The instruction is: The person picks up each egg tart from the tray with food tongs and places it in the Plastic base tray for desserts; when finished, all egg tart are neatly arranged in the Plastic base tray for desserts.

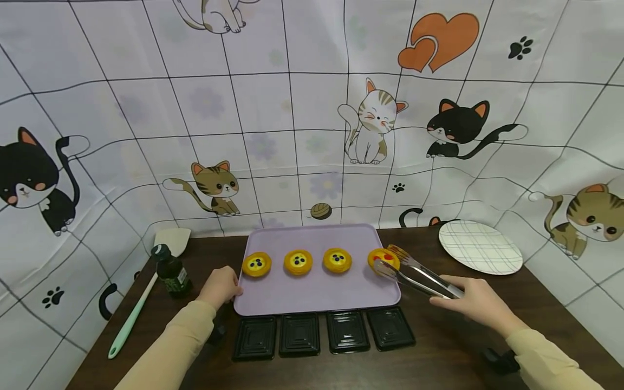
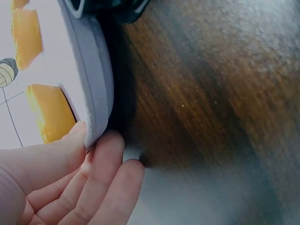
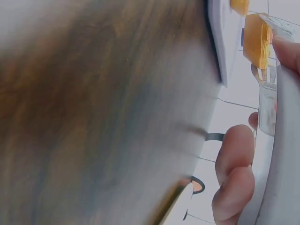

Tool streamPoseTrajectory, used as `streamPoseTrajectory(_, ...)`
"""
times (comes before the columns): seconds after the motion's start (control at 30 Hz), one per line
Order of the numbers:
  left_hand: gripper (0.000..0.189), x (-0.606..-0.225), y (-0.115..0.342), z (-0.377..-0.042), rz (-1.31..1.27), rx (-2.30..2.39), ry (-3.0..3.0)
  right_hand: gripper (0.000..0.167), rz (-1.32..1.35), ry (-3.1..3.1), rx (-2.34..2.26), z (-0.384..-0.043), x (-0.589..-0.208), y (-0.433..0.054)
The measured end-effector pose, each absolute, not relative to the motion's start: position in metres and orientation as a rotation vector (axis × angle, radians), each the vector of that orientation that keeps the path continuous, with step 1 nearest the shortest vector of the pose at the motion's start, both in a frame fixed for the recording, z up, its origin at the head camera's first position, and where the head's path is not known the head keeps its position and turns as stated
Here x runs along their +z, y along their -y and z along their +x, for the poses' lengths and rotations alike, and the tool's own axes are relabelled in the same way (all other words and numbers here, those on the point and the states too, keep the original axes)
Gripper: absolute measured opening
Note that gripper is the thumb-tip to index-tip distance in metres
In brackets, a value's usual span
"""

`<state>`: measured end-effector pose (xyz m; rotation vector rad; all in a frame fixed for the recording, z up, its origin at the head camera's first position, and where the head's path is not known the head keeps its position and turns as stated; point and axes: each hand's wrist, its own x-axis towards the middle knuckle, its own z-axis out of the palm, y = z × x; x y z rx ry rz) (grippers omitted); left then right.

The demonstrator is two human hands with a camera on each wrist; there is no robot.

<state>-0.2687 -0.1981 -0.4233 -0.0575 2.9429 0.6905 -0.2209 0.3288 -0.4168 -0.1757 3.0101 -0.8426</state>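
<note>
A lilac tray point(image 1: 317, 298) lies on the dark wooden table. My left hand point(image 1: 221, 287) pinches its left edge, thumb on top and fingers below the rim in the left wrist view. My right hand point(image 1: 480, 303) holds metal tongs point(image 1: 431, 275), whose tips grip a tart with red topping point(image 1: 383, 255) over the tray's right side. Three yellow tarts with dark berries, a left one point(image 1: 256, 264), a middle one point(image 1: 298, 262) and a right one point(image 1: 337, 260), sit in a row on the tray. In the right wrist view the gripped tart point(image 3: 256, 41) shows side-on between the tong tips.
Several small black square trays point(image 1: 255, 337) line up in front of the lilac tray. At left stand a dark green bottle point(image 1: 173, 273) and a spatula with a mint handle point(image 1: 131, 322). A white plate with a grid pattern point(image 1: 480, 246) lies back right. Cat-print cloth point(image 1: 312, 108) hangs behind.
</note>
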Motion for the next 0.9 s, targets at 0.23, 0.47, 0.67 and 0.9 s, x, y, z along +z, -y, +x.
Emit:
streamPoseTrajectory(0.23,0.021,-0.425,0.2,-0.268,-0.045,0.699,-2.946,0.074,-0.152,-3.002,-0.822,-0.196,-0.407,-0.335)
streamPoseTrajectory(0.47,0.023,-0.427,0.201,-0.268,-0.028,0.683,-2.961,0.071,-0.178,-2.987,-0.848,-0.172,-0.406,-0.334)
streamPoseTrajectory(0.67,0.023,-0.428,0.199,-0.268,-0.009,0.65,-2.966,0.065,-0.197,-3.019,-0.825,-0.152,-0.416,-0.332)
streamPoseTrajectory(0.9,0.025,-0.427,0.199,-0.268,-0.008,0.638,-2.976,0.064,-0.182,-2.987,-0.809,-0.132,-0.422,-0.332)
